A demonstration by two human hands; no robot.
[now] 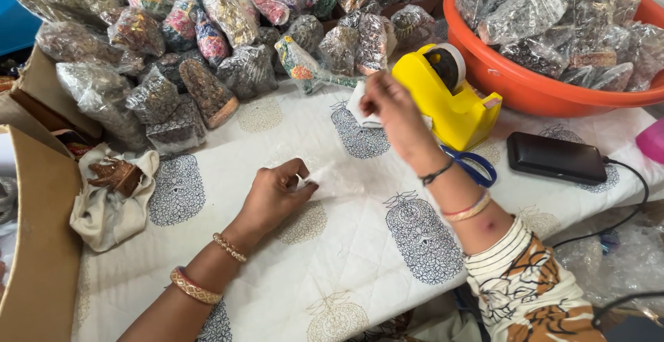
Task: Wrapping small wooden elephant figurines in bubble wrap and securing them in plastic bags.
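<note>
Far left: cardboard box (31,245) edge, then a crumpled cream cloth (104,207) with a small brown carved piece (116,174) lying on it. Behind it, a heap of bagged patterned items (200,44) runs along the back of the table, all in clear plastic.

My left hand (277,193) rests on the white quilted cloth with dark block prints (346,259). Fingers are pinched together on the edge of a clear plastic bag (339,179), which lies flat on the cloth just right of the hand. Two bangles on that wrist.

My right hand (387,100) is raised above the cloth, fingers closed on a small white piece (360,107), paper or tape, cannot tell which. It sits right at the yellow tape dispenser (449,100), touching or nearly so. Black thread and a pink-and-gold bangle on this wrist, striped and floral sleeve below.

Blue-handled scissors (477,165) lie partly under my right forearm, just in front of the dispenser. Right of those, a black power bank (557,157) with a cable going off the edge. Behind, an orange plastic tub (526,89) full of more clear-bagged items. Far right edge, a bit of something pink (653,141), too cropped to name.
</note>
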